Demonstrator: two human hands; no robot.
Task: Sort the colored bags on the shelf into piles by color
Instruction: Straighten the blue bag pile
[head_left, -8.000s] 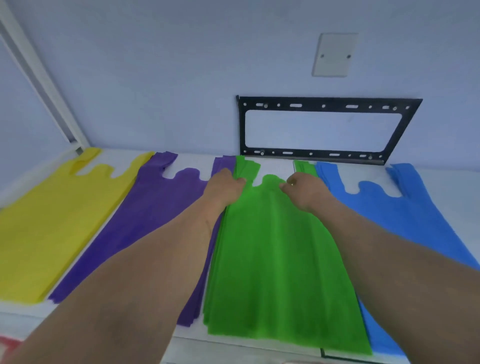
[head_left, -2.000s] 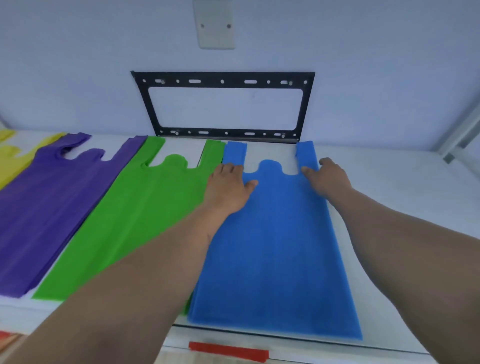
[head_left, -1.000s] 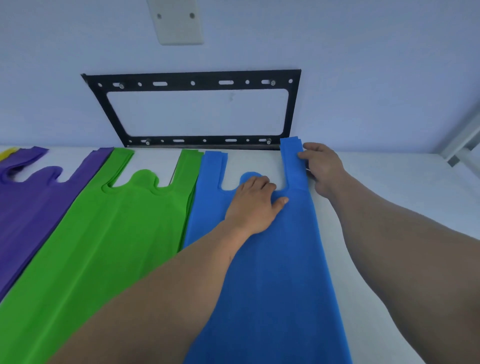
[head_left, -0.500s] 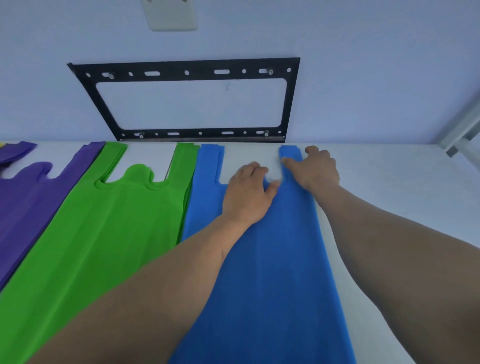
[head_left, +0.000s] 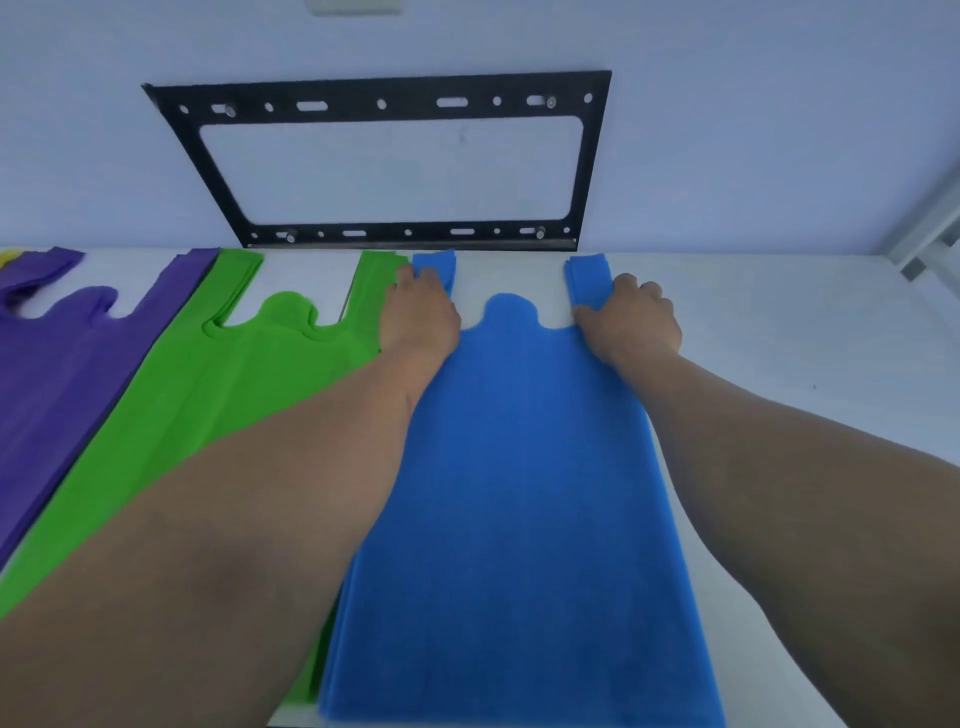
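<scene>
A pile of blue bags (head_left: 524, 493) lies flat in the middle of the white shelf (head_left: 805, 338), handles toward the wall. My left hand (head_left: 418, 312) presses palm-down on its left handle, at the seam with the green pile (head_left: 223, 395). My right hand (head_left: 631, 317) rests on the base of the right handle, fingers bent along its outer edge. Neither hand lifts a bag. Left of the green bags lies the purple pile (head_left: 57, 374), and a sliver of yellow bags (head_left: 6, 258) shows at the far left edge.
A black metal bracket (head_left: 384, 96) is fixed to the wall just behind the bag handles, with a pale wall plate (head_left: 353, 5) above it. A white shelf post (head_left: 930, 228) rises at the right. Bare shelf surface runs right of the blue pile.
My left hand has slid from the middle of the blue pile's top edge to its left handle. My right hand has shifted to the right handle's base. The hands now sit apart.
</scene>
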